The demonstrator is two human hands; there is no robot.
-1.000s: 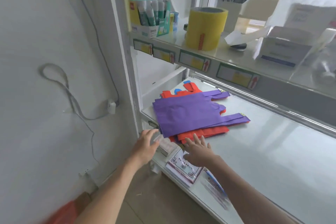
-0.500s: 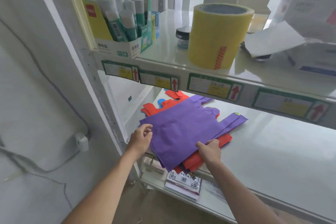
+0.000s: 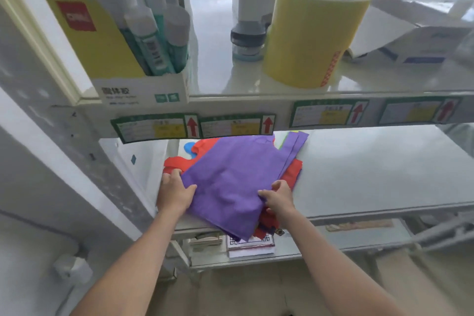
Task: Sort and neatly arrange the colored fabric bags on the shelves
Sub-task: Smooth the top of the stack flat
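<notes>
A stack of fabric bags lies on the middle shelf [image 3: 359,182]. Purple bags [image 3: 230,177] are on top, with red bags [image 3: 177,163] beneath them and a bit of a blue bag [image 3: 189,147] at the back. The stack's near corner hangs over the shelf's front edge. My left hand [image 3: 174,194] grips the left edge of the purple bags, thumb on top. My right hand [image 3: 278,199] pinches the right side of the purple bags near the front, with red fabric just under it.
The upper shelf holds a box of glue sticks [image 3: 143,54], a wide yellow tape roll [image 3: 310,33], a small jar [image 3: 247,38] and white cartons [image 3: 420,41]. Price labels [image 3: 236,127] line its front rail. A lower shelf carries a patterned packet [image 3: 251,245].
My head has come closer and lower to the shelf. Both hands went from reaching toward the stack to gripping the purple bags at either side, and the stack has slid toward the front edge.
</notes>
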